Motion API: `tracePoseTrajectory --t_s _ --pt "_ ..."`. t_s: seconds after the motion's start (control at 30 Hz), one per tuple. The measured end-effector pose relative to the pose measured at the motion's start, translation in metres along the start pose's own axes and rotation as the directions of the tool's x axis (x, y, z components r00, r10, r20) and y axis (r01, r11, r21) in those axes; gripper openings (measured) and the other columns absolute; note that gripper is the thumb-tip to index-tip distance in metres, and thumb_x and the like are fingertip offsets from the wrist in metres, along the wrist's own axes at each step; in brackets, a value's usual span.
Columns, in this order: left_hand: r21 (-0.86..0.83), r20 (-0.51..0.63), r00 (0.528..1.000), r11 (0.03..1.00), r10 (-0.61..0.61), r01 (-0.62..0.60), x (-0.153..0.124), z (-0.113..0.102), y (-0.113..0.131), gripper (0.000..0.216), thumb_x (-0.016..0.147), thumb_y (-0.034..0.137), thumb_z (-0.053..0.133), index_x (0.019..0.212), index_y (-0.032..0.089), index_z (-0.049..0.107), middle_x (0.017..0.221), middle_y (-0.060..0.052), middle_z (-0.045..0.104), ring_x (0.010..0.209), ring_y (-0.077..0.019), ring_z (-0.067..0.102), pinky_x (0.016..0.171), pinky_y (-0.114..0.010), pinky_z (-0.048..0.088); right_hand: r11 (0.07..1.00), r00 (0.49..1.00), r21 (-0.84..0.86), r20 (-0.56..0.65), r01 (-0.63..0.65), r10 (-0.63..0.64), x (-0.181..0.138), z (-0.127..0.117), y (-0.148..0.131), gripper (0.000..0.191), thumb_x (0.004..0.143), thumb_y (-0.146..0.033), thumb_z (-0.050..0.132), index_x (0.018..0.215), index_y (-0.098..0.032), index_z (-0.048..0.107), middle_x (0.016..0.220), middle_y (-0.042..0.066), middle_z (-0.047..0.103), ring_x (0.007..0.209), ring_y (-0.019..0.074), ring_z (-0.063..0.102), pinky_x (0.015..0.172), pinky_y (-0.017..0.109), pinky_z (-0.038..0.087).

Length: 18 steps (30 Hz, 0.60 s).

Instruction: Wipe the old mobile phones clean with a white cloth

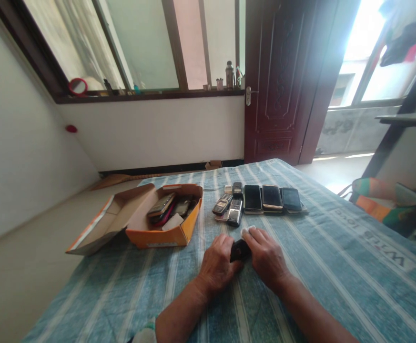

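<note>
Both my hands rest close together on a striped blue cloth (336,267). My left hand (218,263) curls around a small black phone (239,249) that shows between the two hands. My right hand (265,255) is closed over the phone's other side, and a bit of white cloth (246,231) peeks out under its fingertips. Just beyond the hands lies a row of phones: several small keypad phones (229,207) and three flat smartphones (272,197) side by side.
An open orange cardboard box (157,236) with more phones inside sits to the left, its lid (104,224) folded out over the cloth's edge. A dark wooden door (282,81) and a window sill (150,94) with small items stand behind. Colourful fabric (382,197) lies at right.
</note>
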<state>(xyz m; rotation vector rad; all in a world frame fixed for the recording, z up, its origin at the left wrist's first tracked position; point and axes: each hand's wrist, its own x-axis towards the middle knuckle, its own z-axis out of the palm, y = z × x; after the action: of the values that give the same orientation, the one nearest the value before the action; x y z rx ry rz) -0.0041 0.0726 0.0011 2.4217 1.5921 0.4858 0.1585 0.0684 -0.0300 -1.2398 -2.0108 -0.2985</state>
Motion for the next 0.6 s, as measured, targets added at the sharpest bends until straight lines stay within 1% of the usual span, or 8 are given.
tracePoseTrajectory --t_s 0.17,0.37,0.5,0.6 --pt "-0.004 -0.010 1.000 1.000 0.012 -0.012 -0.0011 0.0011 0.0004 0.021 0.071 0.021 0.064 0.087 0.021 0.050 0.093 -0.005 0.058 0.091 -0.0225 0.056 0.078 -0.032 0.045 1.000 1.000 0.027 0.011 -0.014 0.013 -0.0001 -0.0009 0.0009 0.024 0.090 -0.009 0.047 0.101 -0.016 0.066 0.097 0.009 0.063 0.094 0.0200 0.055 0.082 0.029 0.047" --pt "-0.012 -0.005 1.000 1.000 0.001 -0.002 -0.0017 0.0016 -0.0007 0.024 0.068 0.018 0.064 0.089 0.019 0.051 0.094 -0.005 0.058 0.092 -0.0227 0.056 0.078 -0.031 0.045 0.990 0.989 0.032 0.055 -0.136 0.134 -0.0021 0.0013 0.0064 0.032 0.085 -0.003 0.046 0.106 -0.016 0.066 0.097 0.009 0.065 0.091 0.0197 0.057 0.082 0.028 0.047" --pt "-0.019 0.012 1.000 1.000 -0.008 0.008 -0.0014 0.0006 -0.0006 0.023 0.068 0.019 0.063 0.088 0.019 0.051 0.094 -0.006 0.058 0.092 -0.0228 0.056 0.078 -0.031 0.044 0.973 0.979 0.118 0.081 -0.197 0.188 -0.0024 0.0013 0.0078 0.038 0.085 -0.002 0.041 0.109 -0.018 0.066 0.098 0.008 0.066 0.092 0.0184 0.060 0.083 0.028 0.047" --pt "-0.020 0.018 1.000 1.000 -0.016 0.017 -0.0009 0.0002 -0.0009 0.022 0.068 0.020 0.062 0.087 0.019 0.051 0.093 -0.005 0.059 0.091 -0.0230 0.056 0.077 -0.031 0.044 0.959 0.973 0.175 0.101 -0.223 0.207 -0.0022 0.0014 0.0089 0.038 0.085 -0.003 0.040 0.107 -0.018 0.067 0.097 0.007 0.067 0.092 0.0178 0.061 0.083 0.027 0.048"
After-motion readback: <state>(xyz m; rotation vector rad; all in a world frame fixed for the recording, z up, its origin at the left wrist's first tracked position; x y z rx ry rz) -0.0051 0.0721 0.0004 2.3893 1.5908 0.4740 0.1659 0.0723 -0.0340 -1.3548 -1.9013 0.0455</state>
